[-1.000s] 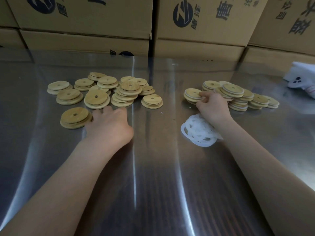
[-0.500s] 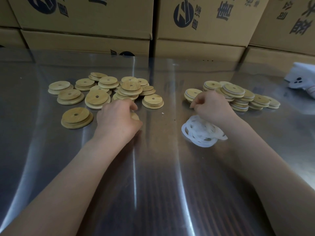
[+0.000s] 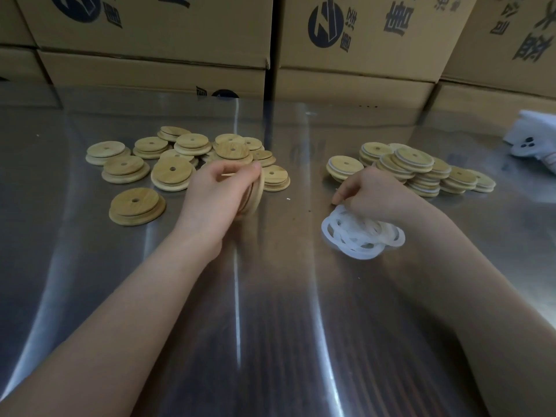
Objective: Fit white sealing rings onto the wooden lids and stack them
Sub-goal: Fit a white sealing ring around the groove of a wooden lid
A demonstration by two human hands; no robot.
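While the fingers [image 3: 237, 173] of the left hand [image 3: 213, 200] are curled round a wooden lid [image 3: 259, 191] held up on edge, the right hand [image 3: 370, 194] sits on top of the pile of white sealing rings [image 3: 361, 239], fingers bent down into it. Can't tell if it's actually pinched one, the knuckles hide that and the lid's blurry. The held lid is left of the pile, so the right hand's nearer. Bare lids [image 3: 168, 164] lie further left, ringed lids [image 3: 421, 173] just behind the pile, all on the bench [image 3: 270, 296].

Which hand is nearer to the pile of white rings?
Right. The right hand is at the far edge of the pile of white rings; the left hand holds a wooden lid well to its left.
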